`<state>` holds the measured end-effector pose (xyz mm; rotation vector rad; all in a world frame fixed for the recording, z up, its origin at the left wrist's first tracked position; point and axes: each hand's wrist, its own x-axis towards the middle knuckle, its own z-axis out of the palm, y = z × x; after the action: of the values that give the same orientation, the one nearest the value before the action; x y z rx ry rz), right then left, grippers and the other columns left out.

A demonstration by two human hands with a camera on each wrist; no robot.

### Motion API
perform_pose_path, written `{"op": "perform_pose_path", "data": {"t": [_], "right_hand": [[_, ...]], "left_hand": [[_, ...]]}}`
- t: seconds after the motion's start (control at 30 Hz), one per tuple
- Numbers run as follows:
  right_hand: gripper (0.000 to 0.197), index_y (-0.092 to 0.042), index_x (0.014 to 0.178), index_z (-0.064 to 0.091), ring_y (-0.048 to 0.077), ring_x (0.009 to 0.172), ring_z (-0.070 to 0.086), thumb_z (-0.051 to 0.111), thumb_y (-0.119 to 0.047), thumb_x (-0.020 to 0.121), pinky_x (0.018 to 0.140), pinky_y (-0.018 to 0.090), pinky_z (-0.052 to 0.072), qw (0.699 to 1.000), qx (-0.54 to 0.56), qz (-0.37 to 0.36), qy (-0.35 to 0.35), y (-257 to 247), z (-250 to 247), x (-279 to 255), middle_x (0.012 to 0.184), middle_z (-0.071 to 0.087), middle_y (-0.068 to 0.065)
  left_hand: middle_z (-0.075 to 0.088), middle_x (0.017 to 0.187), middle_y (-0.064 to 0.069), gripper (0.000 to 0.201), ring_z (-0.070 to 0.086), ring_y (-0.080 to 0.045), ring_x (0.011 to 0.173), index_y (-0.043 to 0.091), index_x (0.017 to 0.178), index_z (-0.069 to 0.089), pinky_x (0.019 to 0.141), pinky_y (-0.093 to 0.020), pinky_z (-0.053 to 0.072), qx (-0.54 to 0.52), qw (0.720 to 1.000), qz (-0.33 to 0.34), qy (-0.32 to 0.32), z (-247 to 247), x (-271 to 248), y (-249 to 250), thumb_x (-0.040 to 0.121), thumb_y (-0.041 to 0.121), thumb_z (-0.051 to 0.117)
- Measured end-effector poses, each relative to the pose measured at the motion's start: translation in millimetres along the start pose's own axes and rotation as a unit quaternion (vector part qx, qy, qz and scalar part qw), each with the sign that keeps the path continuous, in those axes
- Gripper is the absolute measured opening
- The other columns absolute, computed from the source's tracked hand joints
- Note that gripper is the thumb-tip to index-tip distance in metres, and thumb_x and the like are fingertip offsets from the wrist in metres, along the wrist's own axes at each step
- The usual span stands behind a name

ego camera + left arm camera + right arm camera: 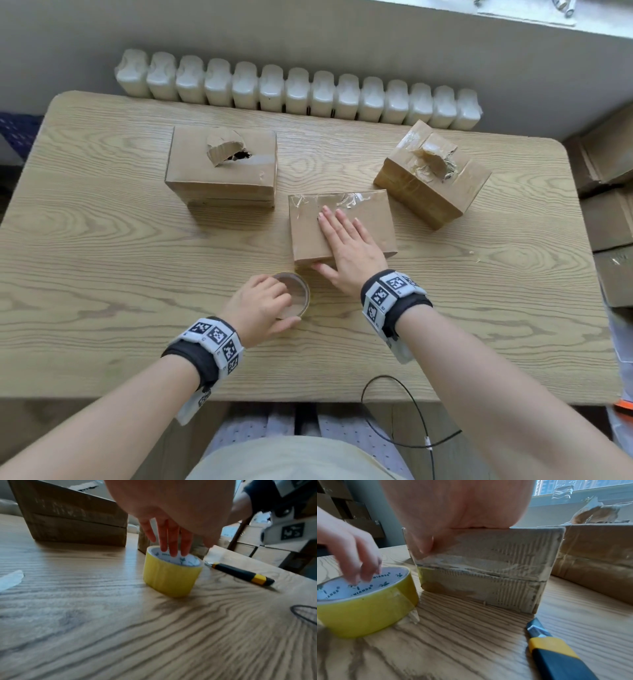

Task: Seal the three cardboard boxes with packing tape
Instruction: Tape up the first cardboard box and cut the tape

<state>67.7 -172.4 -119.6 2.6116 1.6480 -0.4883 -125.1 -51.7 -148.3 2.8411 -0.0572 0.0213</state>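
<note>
head | wood-grain table [102, 240] | white radiator [298, 92] behind | grey wall [239, 34]

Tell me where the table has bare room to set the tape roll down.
Free: the table's left side, beside the left box; the right edge, below the right box. Crowded: around the middle box, tape roll and utility knife.

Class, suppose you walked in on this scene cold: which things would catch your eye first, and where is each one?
Probably the right hand, pressed flat on the middle cardboard box nearest the person. Just in front, the left hand dips its fingers into the core of a yellow tape roll on the wooden table. Behind, the left box and right box show torn tops.
</note>
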Motion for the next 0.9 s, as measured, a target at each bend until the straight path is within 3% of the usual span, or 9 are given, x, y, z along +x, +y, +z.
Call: {"op": "perform_pose_path", "data": {"t": [0.13,0.27,0.37,0.43,0.53,0.63,0.73,0.83,0.9], "right_hand": [[0.087,-0.018,0.151,-0.009,0.012,0.146,-0.012,0.046,-0.052,0.092,0.118,0.033,-0.009,1.000,-0.004,0.006,-0.017,-0.9,-2.6,0.0,0.159,-0.014,-0.005],[0.086,-0.014,0.150,-0.011,0.009,0.143,-0.017,0.042,-0.051,0.094,0.118,0.031,-0.010,1.000,0.006,0.011,-0.007,-1.7,-8.2,-8.4,0.155,-0.020,-0.003],[0.084,-0.014,0.150,-0.013,0.006,0.140,-0.020,0.038,-0.052,0.095,0.115,0.028,-0.014,0.999,0.026,0.023,0.003,0.2,-12.0,-21.2,0.151,-0.025,-0.005],[0.083,-0.015,0.150,-0.013,0.008,0.143,-0.017,0.037,-0.052,0.095,0.116,0.028,-0.013,0.999,0.028,0.020,-0.017,-1.1,-11.1,-27.0,0.155,-0.022,-0.004],[0.086,-0.016,0.149,-0.017,0.010,0.145,-0.015,0.040,-0.051,0.095,0.117,0.031,-0.009,0.998,0.019,0.019,-0.054,-3.1,-8.4,-28.3,0.157,-0.021,-0.003],[0.085,-0.017,0.150,-0.015,0.010,0.146,-0.013,0.044,-0.042,0.095,0.117,0.031,-0.009,0.996,0.031,0.025,-0.077,-4.3,-14.3,-27.5,0.157,-0.019,-0.004],[0.063,-0.014,0.151,0.015,0.011,0.146,0.007,0.043,-0.030,0.097,0.118,0.031,-0.003,0.992,0.116,0.040,-0.035,-9.6,-27.8,-23.2,0.160,0.007,-0.001],[0.038,-0.014,0.131,0.053,0.015,0.128,0.045,0.045,-0.030,0.098,0.111,0.031,0.028,0.956,0.283,0.070,0.017,-20.5,-42.6,-18.3,0.138,0.052,0.002],[0.031,-0.013,0.120,0.062,0.015,0.114,0.055,0.052,-0.029,0.096,0.101,0.030,0.040,0.917,0.388,0.091,-0.004,-30.0,-48.7,-15.2,0.123,0.063,0.003]], "left_hand": [[0.060,0.063,0.007,0.021,0.064,-0.016,0.070,0.021,0.070,0.065,0.103,-0.038,0.029,0.031,0.994,0.023,-0.103,14.0,-5.2,2.9,0.069,0.041,0.070],[0.059,0.054,0.008,0.018,0.063,-0.015,0.055,0.019,0.069,0.060,0.106,-0.035,0.025,0.009,0.996,-0.021,-0.091,6.0,-3.8,9.2,0.064,0.014,0.076],[0.065,0.073,-0.002,0.006,0.066,-0.024,0.081,0.013,0.086,0.057,0.109,-0.035,0.031,-0.063,0.992,-0.092,-0.059,-4.5,-6.0,10.0,0.085,0.017,0.061],[0.066,0.091,-0.008,0.020,0.061,-0.029,0.098,0.010,0.104,0.056,0.092,-0.041,0.047,-0.118,0.979,-0.154,-0.070,-16.8,-9.2,13.2,0.092,0.026,0.051],[0.061,0.078,-0.007,0.033,0.058,-0.029,0.072,0.007,0.108,0.056,0.065,-0.038,0.048,-0.184,0.962,-0.198,-0.034,-34.8,-10.1,15.5,0.090,0.032,0.045],[0.055,0.065,-0.005,0.038,0.048,-0.028,0.057,0.005,0.099,0.057,0.058,-0.038,0.043,-0.229,0.945,-0.231,0.009,-46.9,-6.4,14.0,0.082,0.037,0.043],[0.061,0.070,-0.010,0.038,0.050,-0.029,0.059,0.006,0.097,0.057,0.060,-0.036,0.042,-0.253,0.937,-0.239,0.030,-55.9,-1.4,14.2,0.080,0.038,0.044],[0.062,0.073,-0.009,0.036,0.053,-0.026,0.061,0.009,0.098,0.057,0.061,-0.035,0.043,-0.260,0.937,-0.230,0.028,-66.4,1.0,16.5,0.080,0.038,0.044],[0.062,0.073,-0.008,0.033,0.051,-0.024,0.059,0.010,0.097,0.057,0.060,-0.035,0.043,-0.269,0.937,-0.218,0.037,-72.3,0.8,16.5,0.081,0.037,0.046]]}}
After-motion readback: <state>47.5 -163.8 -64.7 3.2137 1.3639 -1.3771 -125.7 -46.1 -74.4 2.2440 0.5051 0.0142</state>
